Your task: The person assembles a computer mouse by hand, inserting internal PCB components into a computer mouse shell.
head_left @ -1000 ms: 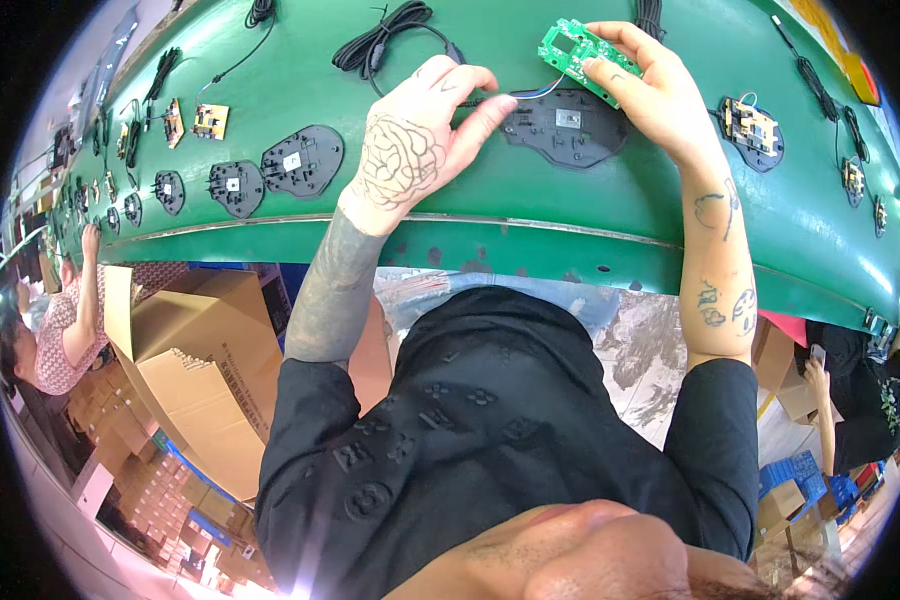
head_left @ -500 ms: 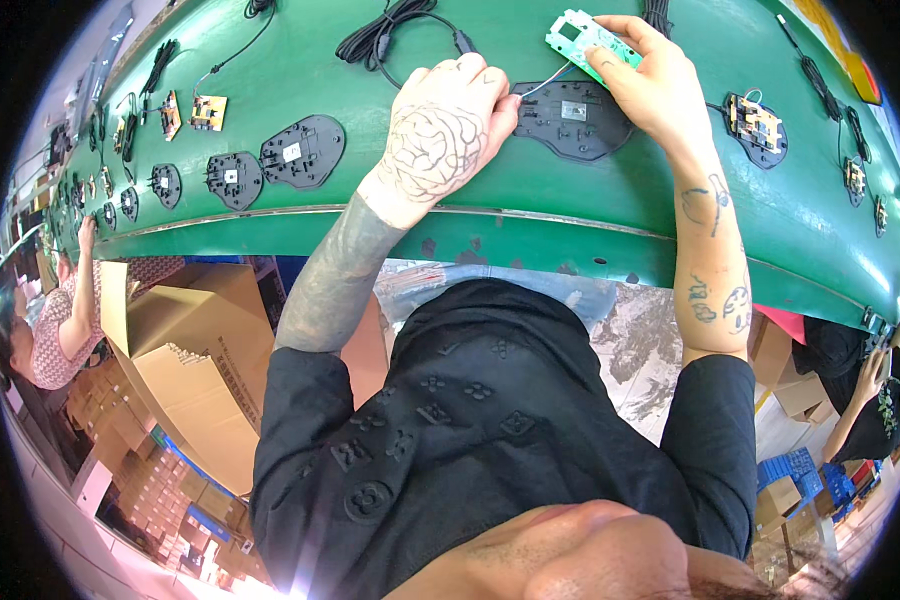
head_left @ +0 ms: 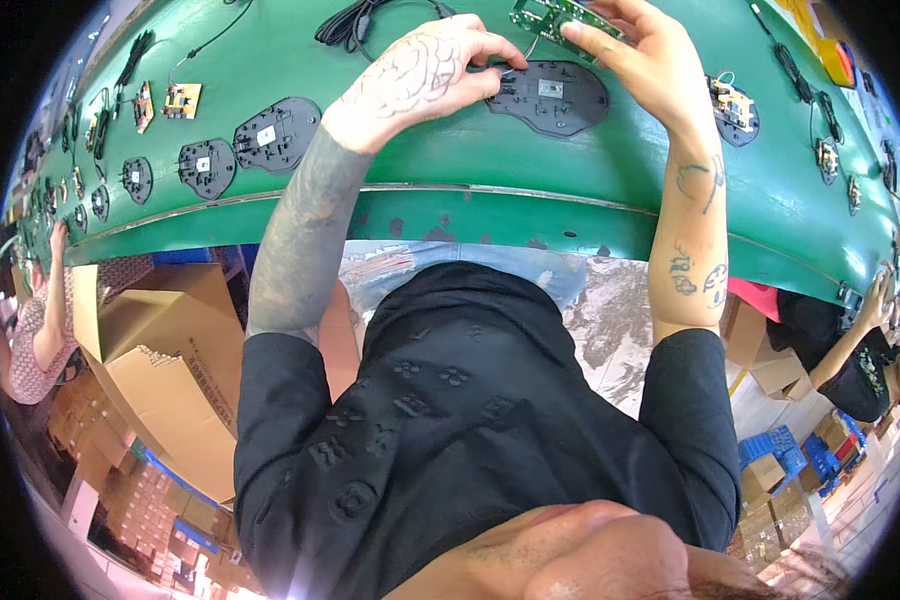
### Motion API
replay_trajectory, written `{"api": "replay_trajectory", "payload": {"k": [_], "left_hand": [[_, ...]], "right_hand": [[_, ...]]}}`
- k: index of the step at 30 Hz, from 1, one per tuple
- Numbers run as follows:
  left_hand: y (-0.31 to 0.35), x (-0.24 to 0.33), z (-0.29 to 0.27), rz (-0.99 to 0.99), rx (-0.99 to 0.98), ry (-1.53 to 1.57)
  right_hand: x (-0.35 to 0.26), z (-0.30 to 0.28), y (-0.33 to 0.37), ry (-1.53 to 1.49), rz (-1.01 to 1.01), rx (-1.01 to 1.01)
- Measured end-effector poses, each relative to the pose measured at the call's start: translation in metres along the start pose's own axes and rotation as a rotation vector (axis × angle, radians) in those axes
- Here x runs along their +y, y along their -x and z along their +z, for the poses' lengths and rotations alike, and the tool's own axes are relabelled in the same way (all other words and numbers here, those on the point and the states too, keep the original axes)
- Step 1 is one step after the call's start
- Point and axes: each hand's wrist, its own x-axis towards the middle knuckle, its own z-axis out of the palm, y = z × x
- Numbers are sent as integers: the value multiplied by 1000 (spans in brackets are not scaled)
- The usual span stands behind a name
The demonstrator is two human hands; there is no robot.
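Observation:
My right hand (head_left: pixel 660 65) grips a green circuit board (head_left: pixel 537 16) between thumb and fingers, tilted and raised off the worktop. Below the board lies a black mouse bottom shell (head_left: pixel 568 112) with a pale square in its middle. At that shell's left end my left hand (head_left: pixel 415 80) curls its thumb and index finger around the thin end of a cable. A pale wire (head_left: pixel 532 47) runs up from there toward the board. The black coiled cable (head_left: pixel 342 25) rests beyond my left hand, partly hidden by it.
Several more black mouse shells (head_left: pixel 275 140) line the green worktop (head_left: pixel 450 165) on the left, with brown boards (head_left: pixel 182 101) behind them. A shell carrying a brown board (head_left: pixel 733 105) lies right. Open cardboard boxes (head_left: pixel 170 350) stand below the edge. Other people sit at both far ends.
The green board has tipped from facing up to a steeper angle. My left hand's index finger and thumb have spread apart somewhat at the shell's end. The whole view has shifted slightly.

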Motion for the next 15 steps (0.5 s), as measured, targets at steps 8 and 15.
{"api": "replay_trajectory", "payload": {"k": [8, 15], "left_hand": [[-12, -17, -4, -58, -200, 110], [-12, -19, 0, -38, -160, 181]], "right_hand": [[7, -5, 28, 200, -315, -102], [18, 2, 47, 307, -446, -12]]}}
